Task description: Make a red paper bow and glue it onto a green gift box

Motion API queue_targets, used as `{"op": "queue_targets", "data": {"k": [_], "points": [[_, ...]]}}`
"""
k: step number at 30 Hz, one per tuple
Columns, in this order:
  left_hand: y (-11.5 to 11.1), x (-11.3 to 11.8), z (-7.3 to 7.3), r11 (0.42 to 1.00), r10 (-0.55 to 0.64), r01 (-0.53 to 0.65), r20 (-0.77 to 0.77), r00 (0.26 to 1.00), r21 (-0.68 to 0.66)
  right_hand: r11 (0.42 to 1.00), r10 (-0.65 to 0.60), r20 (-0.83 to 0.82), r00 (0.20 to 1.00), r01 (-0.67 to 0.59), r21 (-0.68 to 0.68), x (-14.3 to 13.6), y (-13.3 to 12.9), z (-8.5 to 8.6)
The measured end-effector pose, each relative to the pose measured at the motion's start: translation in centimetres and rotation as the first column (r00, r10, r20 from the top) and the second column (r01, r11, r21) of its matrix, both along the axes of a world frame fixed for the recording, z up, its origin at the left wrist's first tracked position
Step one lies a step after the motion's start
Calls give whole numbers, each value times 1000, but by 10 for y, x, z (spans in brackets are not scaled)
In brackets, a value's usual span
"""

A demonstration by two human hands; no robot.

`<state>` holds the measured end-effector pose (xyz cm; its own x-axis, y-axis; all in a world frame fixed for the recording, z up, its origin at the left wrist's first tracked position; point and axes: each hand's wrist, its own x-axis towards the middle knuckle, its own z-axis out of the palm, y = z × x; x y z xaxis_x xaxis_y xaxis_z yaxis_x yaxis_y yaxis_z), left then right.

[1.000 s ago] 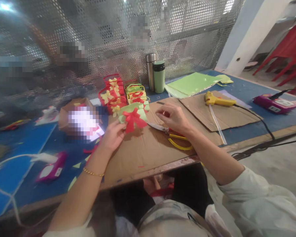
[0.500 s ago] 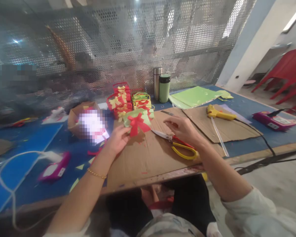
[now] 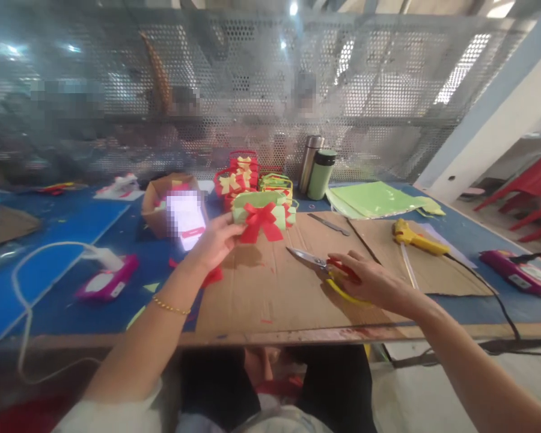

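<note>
My left hand (image 3: 219, 240) grips the left side of a small pale green paper basket (image 3: 279, 211), which bears a red bow (image 3: 260, 221) on its front. It is held just above the cardboard sheet. My right hand (image 3: 365, 279) is closed around the red and yellow handles of a pair of scissors (image 3: 313, 258). Their blades point left and look closed together. Behind the held basket stand several red baskets with yellow bows (image 3: 238, 174) and a few green-handled baskets (image 3: 275, 182).
Cardboard (image 3: 252, 300) covers the table's middle. A yellow glue gun (image 3: 417, 239), a cutter blade (image 3: 329, 224) and green sheets (image 3: 374, 198) lie to the right. Two flasks (image 3: 321, 175) stand behind. A lit phone (image 3: 187, 221) leans on a paper bag; a purple power strip (image 3: 110, 279) lies left.
My right hand has come down from above the cardboard onto the scissors' handles. My left hand still holds the basket, now with its green body more in view. The camera has turned slightly left.
</note>
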<state>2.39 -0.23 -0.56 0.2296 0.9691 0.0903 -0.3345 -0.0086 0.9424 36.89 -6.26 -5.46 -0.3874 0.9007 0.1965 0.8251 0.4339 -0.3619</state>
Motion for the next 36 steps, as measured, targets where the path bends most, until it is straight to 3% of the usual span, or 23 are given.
{"op": "queue_targets", "data": {"k": [4, 7, 13, 18, 25, 36], "points": [[1, -15, 8, 1000, -2, 2, -15, 1000, 24, 944, 0, -417, 909, -138, -300, 12, -2, 10], [1, -24, 11, 999, -13, 14, -35, 999, 35, 883, -57, -531, 846, -205, -422, 15, -13, 20], [-2, -24, 14, 999, -28, 28, -17, 999, 28, 820, -19, -567, 824, -311, -480, 2, -20, 33], [-4, -20, 15, 998, -68, 68, -27, 997, -13, 838, 19, -558, 829, -317, -443, -8, -7, 33], [-6, -15, 15, 996, -89, 87, -59, 994, -33, 793, -10, -609, 793, -364, -488, -14, -4, 35], [-6, -11, 11, 991, -129, 127, -47, 991, -38, 786, -76, -605, 792, -326, -525, -22, -2, 37]]}}
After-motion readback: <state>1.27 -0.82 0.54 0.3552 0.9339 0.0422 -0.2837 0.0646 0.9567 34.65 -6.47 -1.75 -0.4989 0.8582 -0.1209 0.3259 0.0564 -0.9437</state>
